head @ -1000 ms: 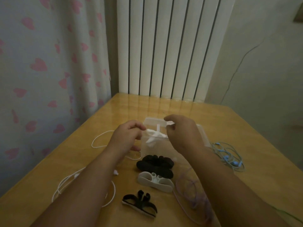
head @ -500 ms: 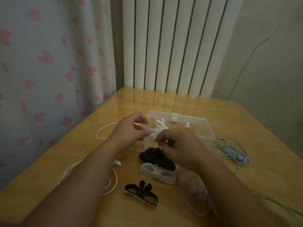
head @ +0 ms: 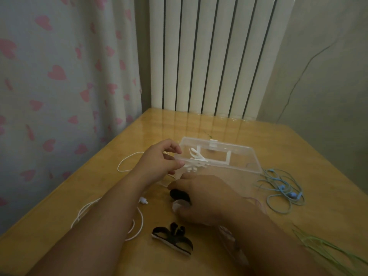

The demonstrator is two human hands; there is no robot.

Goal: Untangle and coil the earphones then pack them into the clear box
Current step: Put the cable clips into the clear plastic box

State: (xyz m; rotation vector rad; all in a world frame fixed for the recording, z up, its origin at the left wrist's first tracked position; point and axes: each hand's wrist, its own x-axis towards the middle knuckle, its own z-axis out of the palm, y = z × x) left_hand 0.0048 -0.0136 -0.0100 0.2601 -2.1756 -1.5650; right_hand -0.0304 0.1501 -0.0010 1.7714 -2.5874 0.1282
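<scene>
Two hands work near the clear box (head: 235, 156), which lies open on the counter (head: 268, 136), long axis running left to right, with a white coiled bundle (head: 196, 159) in its left end. The left hand (head: 159, 162) hovers at that end, forearm angled toward the box, its grip pinching the white earphones (head: 127, 162) by their cord. Just in front of the box, the right hand (head: 207, 196) lies palm down over a black winder (head: 179, 194) and a white winder (head: 177, 206); I cannot tell whether its grip closes on either.

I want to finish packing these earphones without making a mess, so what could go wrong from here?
The white earphones' cable runs under your left forearm, so moving that arm could drag and tangle it further. The blue earphones lie loose beside the clear box; shifting the box may snag them.
</scene>
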